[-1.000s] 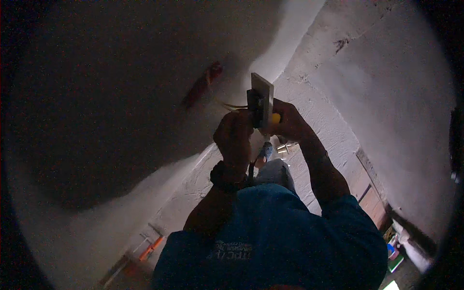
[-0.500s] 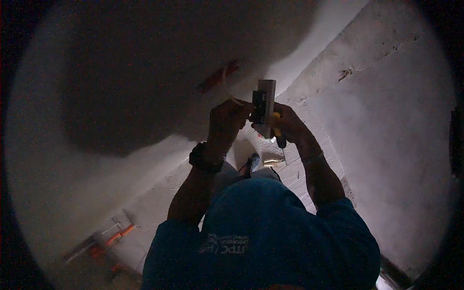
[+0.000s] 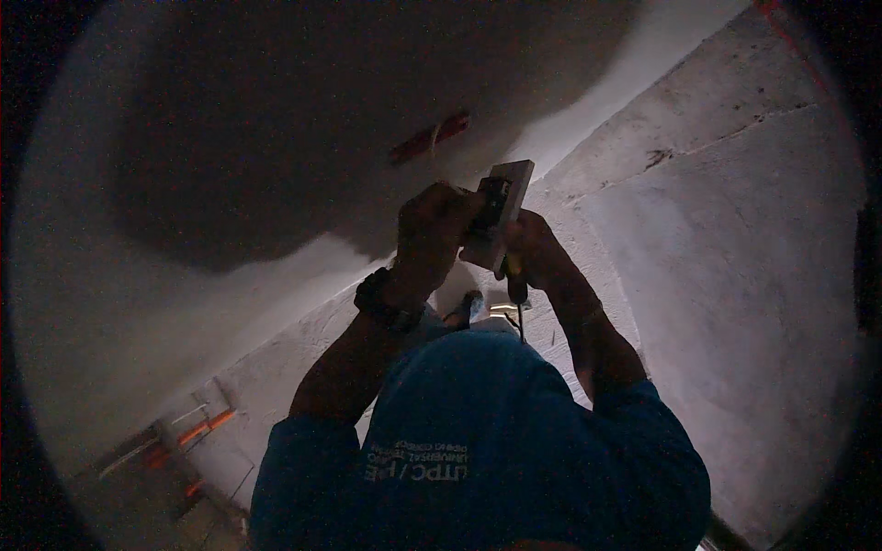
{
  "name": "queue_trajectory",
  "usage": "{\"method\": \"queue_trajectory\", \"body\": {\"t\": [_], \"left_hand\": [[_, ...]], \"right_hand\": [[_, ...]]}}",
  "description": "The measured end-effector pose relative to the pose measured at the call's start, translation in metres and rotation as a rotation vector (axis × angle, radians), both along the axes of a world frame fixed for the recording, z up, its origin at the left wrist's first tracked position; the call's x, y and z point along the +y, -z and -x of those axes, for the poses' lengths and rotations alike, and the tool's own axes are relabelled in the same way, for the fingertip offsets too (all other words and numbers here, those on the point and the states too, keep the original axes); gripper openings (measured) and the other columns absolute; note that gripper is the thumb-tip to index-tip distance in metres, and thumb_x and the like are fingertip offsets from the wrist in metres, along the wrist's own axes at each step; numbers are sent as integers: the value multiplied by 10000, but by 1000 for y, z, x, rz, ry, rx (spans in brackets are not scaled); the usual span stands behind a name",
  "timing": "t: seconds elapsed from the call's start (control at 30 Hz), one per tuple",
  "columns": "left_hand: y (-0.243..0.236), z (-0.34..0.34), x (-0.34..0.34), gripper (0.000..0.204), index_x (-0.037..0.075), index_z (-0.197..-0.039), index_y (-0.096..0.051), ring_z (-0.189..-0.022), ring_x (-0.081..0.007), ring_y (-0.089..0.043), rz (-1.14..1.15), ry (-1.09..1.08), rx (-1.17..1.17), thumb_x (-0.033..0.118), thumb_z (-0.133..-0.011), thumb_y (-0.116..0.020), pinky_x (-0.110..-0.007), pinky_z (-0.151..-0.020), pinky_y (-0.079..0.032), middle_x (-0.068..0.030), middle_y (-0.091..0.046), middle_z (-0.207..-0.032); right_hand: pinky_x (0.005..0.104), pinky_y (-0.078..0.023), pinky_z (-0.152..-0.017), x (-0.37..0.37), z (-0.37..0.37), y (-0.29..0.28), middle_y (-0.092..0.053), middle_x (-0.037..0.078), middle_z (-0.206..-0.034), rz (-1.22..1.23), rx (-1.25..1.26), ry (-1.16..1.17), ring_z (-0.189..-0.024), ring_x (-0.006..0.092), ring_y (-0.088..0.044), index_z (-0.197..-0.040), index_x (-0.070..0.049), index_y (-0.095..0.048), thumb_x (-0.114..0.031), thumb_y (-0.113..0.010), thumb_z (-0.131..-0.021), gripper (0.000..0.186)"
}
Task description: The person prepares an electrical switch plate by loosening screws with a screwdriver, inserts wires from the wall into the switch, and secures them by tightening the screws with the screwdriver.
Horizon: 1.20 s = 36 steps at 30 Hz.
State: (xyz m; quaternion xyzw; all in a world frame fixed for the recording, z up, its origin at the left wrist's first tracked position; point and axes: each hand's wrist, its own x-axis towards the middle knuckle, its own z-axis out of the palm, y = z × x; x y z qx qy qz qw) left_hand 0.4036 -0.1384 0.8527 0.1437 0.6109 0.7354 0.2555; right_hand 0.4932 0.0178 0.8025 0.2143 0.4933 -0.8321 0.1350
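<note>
Pale printed lettering (image 3: 418, 464) ran across the chest of your blue shirt (image 3: 514, 404), upside down in this view, with a large line nearer your collar and smaller lines beside it. A small pale mark showed on the black block (image 3: 493, 197) at your hands, too small and dim to make out.

The light rectangular plate (image 3: 517, 188) was up in front of you, tilted, between your two hands, with the block attached to its left face. Your left hand (image 3: 430, 222) was at the block's left side, its fingers bent in toward it; the fingertips were too dark for you to tell whether they gripped the block or only touched it. Your right hand (image 3: 540, 250) was at the plate's right side, fingers curled closed around the handle of a screwdriver (image 3: 516, 286), whose thin shaft pointed down toward your shirt. How firmly that hand also held the plate, you could not tell.

A dark watch (image 3: 381, 298) circled your left wrist. Beyond your left hand, a red box (image 3: 404, 154) was set in the grey wall (image 3: 230, 165), with a pale wire (image 3: 435, 138) across it. Far down to your left, an orange bar (image 3: 207, 429) lay near the floor (image 3: 285, 358).
</note>
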Motion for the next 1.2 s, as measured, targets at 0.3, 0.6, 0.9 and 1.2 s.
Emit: {"method": "queue_trajectory", "body": {"t": [0.3,0.6,0.9,1.2], "left_hand": [[6,-1,-2,193,-9,-793,-636,-628,-99,-569,159,55,170,179,-834,-635,-251,-589,-458,-64,-630,-730],[33,14,-17,254,9,-861,-636,-593,-85,-540,306,163,892,259,-877,-592,-240,-554,-436,-51,-612,-717],[28,10,-13,219,11,-841,-639,-613,-99,-535,96,-1,94,226,-862,-603,-256,-578,-429,-43,-605,-716],[45,12,-13,227,-2,-815,-628,-604,-105,-527,110,-11,539,213,-869,-578,-276,-562,-417,-56,-579,-665]], "right_hand": [[273,-509,-502,-3,2,-26,-651,72,-900,-742,195,-102,-612,123,-595,-1086,-46,-553,-208,-772,-703,470],[246,-515,-505,-2,0,-17,-651,73,-872,-587,141,-9,-643,113,-606,-1092,-58,-554,-205,-766,-713,459],[250,-518,-517,-10,-3,-16,-653,73,-896,-625,97,3,-668,116,-616,-1114,-78,-559,-242,-769,-714,481],[248,-516,-525,-14,1,-29,-653,74,-898,-649,102,-49,-700,113,-620,-1119,-79,-552,-276,-758,-737,476]]}}
